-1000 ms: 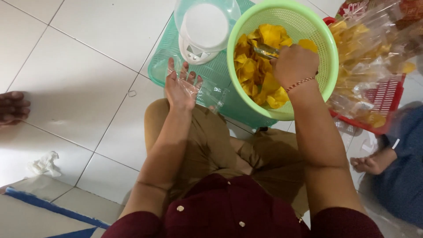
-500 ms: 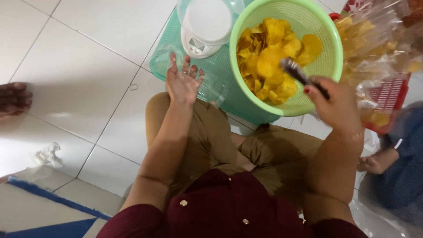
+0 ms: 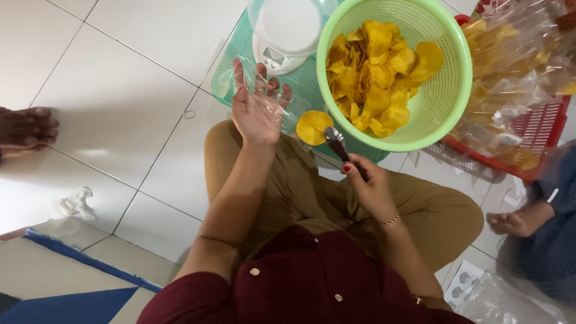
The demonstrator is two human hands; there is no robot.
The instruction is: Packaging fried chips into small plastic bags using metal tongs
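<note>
White tiled floor, seen from above over a seated lap in tan trousers and a dark red shirt. Blue mat edge at seven o'clock, with a crumpled white tissue just beyond it.

Right hand near centre, fingers curled around the handle of metal tongs, red-painted thumbnail on top. Tongs pointing toward eleven o'clock, tips pressed together on a single yellow chip. Chip held at the far end of the tongs, away from the hand, at seven o'clock of the green basket and outside its rim.

Left hand at ten o'clock of the chip, palm up, fingers spread inside the mouth of a clear plastic bag.

Farther off, round green plastic basket heaped with yellow chips, resting on a teal stool or crate. White kitchen scale at nine o'clock of the basket. Red tray with filled clear bags at three o'clock. Another person's bare foot at far nine o'clock; another's foot at four o'clock.
</note>
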